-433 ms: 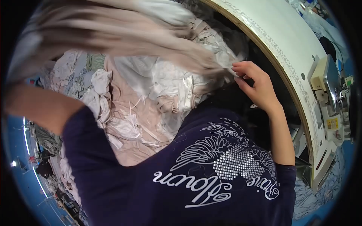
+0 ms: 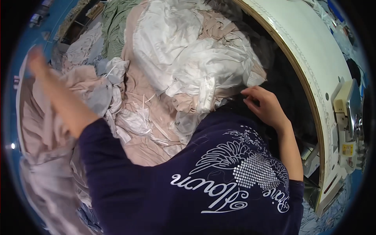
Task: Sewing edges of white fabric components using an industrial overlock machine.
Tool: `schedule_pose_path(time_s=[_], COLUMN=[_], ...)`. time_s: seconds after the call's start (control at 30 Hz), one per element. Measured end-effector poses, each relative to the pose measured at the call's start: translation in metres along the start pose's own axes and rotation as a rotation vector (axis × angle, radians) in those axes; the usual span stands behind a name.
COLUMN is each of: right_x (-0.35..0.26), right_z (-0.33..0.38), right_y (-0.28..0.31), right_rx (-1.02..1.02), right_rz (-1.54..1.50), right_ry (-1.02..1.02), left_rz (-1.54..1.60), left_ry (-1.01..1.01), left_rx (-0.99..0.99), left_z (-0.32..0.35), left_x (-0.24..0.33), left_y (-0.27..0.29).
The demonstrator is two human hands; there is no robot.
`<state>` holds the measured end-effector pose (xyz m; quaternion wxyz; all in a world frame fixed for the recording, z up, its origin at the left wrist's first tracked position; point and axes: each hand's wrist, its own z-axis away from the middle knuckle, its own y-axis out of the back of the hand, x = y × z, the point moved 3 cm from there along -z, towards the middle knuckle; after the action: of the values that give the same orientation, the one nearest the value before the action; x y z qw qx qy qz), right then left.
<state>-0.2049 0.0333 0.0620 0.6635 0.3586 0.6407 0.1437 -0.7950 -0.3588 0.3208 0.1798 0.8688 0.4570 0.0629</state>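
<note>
Hands (image 2: 268, 106), two, several garments (image 2: 184, 43), one white table (image 2: 309, 47)

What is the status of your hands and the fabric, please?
Left grip blurred, unclear, near pinkish fabric; right grip open, looks empty, beside white fabric heap. White worktable further right.

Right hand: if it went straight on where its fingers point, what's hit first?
Probably the pile of white cloth, whose near edge lies just beyond the fingers of the right hand. Depth is unclear, so it might pass above the cloth.
</note>
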Motion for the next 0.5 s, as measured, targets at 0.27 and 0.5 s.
schedule_pose_path(time_s=[0.27, 0.5], right_x=[0.021, 0.040], right_z=[0.002, -0.001], right_y=[-0.020, -0.043], right_rx=[-0.070, -0.122], right_rz=[-0.052, -0.103], right_ry=[-0.093, -0.128], left_rz=[0.861, 0.649], left_ry=[0.383, -0.219], left_rx=[-1.784, -1.724], left_z=[0.354, 0.426], left_x=[0.333, 0.474], left_y=[-0.104, -0.008])
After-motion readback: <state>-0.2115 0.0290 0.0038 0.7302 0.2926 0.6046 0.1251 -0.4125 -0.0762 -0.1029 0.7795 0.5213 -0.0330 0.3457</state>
